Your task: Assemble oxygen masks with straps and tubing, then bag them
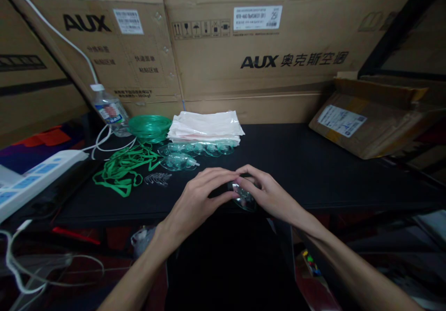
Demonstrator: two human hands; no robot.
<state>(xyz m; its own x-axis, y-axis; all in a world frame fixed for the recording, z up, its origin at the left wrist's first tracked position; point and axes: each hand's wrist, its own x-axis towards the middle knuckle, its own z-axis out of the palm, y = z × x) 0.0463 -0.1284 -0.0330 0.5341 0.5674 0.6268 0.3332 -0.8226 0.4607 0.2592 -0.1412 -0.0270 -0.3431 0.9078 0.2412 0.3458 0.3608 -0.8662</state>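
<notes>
My left hand (209,188) and my right hand (263,190) meet over the table's front edge, fingers bent around a clear plastic oxygen mask (245,201). The fingertips of both hands press at its upper part, and the hands hide much of it. Beyond my left hand lies another greenish clear mask (177,161) with a pale connector. Behind that, a row of nested masks (205,149) rests along the front of a stack of white plastic bags (207,126). Green elastic straps (127,165) lie tangled to the left, beside several small metal strips (158,179).
Coiled green tubing (149,127) sits near a plastic bottle (109,111). A white power strip (38,181) with cables runs along the left. An opened cardboard box (362,120) stands at the right on the black table (296,158). Large cartons (209,65) form the back wall.
</notes>
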